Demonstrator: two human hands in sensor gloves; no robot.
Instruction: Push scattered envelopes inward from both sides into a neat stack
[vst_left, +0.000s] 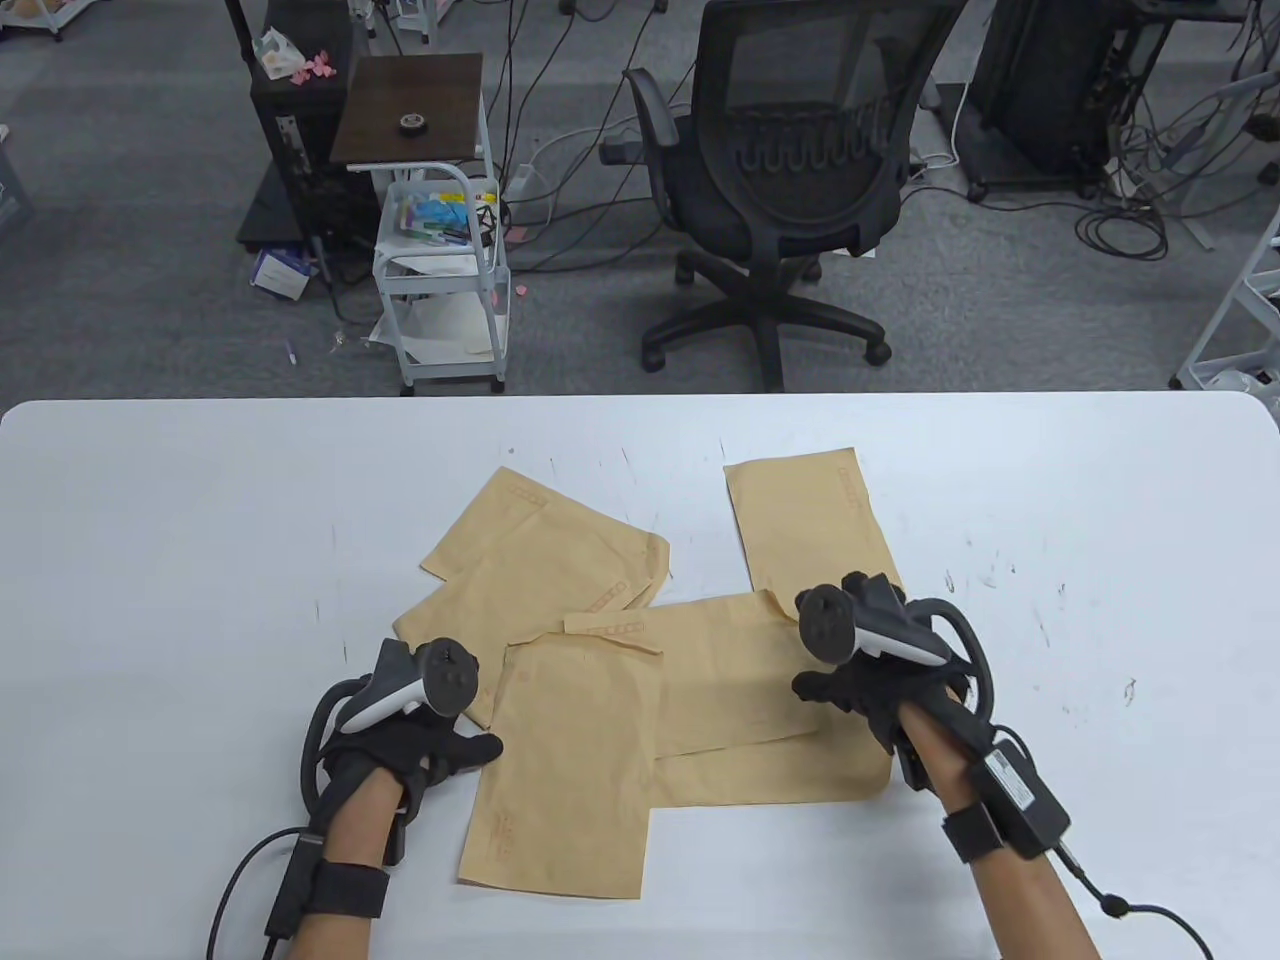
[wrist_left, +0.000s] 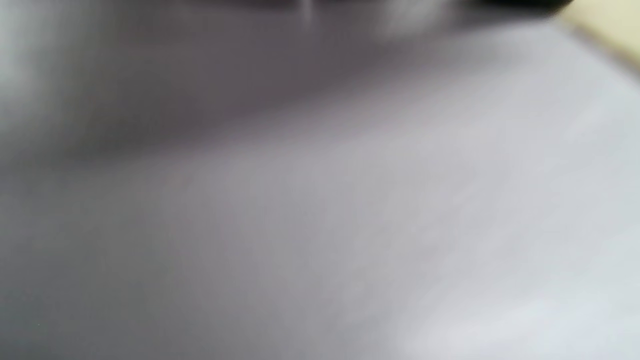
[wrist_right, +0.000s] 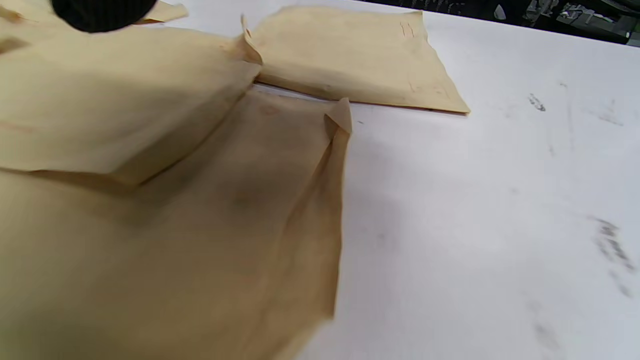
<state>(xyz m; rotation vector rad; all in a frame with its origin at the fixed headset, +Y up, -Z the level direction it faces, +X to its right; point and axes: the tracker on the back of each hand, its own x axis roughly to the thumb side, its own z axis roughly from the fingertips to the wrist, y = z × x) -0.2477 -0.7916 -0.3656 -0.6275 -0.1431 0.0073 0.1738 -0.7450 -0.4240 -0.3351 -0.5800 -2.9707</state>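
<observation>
Several tan envelopes lie scattered and overlapping on the white table (vst_left: 200, 520). One (vst_left: 565, 765) lies at the front, two wide ones (vst_left: 740, 690) overlap at the right, two (vst_left: 545, 550) lie at the back left, and one (vst_left: 810, 520) lies apart at the back right. My left hand (vst_left: 440, 745) rests on the table at the front envelope's left edge, fingers touching it. My right hand (vst_left: 850, 690) rests on the right side of the wide envelopes. In the right wrist view a fingertip (wrist_right: 102, 12) sits on the envelopes (wrist_right: 150, 200). The left wrist view is blurred.
An office chair (vst_left: 790, 190) and a white cart (vst_left: 445, 270) stand on the floor beyond the table's far edge. Bare tabletop shows left and right of the envelopes.
</observation>
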